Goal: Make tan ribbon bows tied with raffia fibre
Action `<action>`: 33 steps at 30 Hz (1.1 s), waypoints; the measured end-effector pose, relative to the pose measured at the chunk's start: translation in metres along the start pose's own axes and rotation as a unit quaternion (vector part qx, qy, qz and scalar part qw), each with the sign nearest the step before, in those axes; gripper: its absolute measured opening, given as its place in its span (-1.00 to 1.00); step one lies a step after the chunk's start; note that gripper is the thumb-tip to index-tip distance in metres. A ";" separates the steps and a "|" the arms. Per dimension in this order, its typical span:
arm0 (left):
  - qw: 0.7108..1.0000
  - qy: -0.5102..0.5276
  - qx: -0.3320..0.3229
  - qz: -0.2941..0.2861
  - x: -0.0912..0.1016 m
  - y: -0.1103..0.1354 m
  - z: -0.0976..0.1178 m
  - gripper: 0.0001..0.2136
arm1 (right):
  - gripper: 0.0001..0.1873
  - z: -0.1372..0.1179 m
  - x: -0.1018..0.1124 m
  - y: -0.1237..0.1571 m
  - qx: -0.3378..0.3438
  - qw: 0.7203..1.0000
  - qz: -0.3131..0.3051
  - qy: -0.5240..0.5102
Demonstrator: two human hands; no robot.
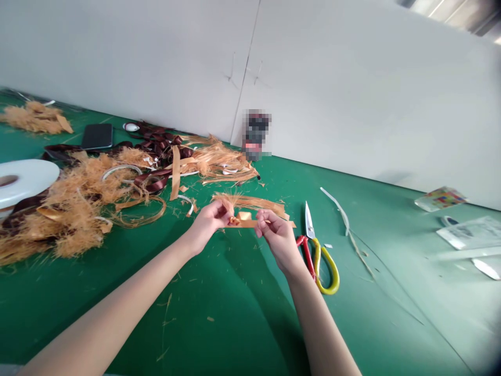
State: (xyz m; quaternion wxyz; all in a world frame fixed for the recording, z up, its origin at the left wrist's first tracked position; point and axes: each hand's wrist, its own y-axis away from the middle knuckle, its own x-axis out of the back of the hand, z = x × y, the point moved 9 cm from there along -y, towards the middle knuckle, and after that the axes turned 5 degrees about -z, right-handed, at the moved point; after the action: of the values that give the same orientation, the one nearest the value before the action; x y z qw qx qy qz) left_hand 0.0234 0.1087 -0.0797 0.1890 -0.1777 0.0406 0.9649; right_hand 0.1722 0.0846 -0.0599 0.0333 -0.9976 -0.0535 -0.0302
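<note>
My left hand is closed in a pinch on a small gathered bundle of tan ribbon, with loose fibres sticking up above the fingers. To its right, the fingers of my right hand are pressed together; what they hold, if anything, is too small to make out. A flat tan ribbon strip runs between the hands and shows again past the right one. Just behind lie partly frayed tan ribbon pieces. Scissors with one red and one yellow handle lie slightly open beside my right hand.
Frayed tan fibre, dark brown ribbon and a white reel crowd the left side. A dark phone-like slab lies behind. White strip and clear packets lie right. A pale wall borders the green table.
</note>
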 end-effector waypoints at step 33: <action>0.995 0.065 -0.029 0.070 0.009 0.004 0.019 -0.82 | -0.78 -0.002 -0.034 0.007 -0.020 0.998 -0.044 -0.039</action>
State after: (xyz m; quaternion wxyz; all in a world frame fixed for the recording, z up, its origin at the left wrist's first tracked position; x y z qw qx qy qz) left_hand 0.0076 0.1113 -0.0651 0.1128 -0.2423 0.0370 0.9629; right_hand 0.1391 0.0735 -0.0608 0.0095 -0.9951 -0.0982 0.0065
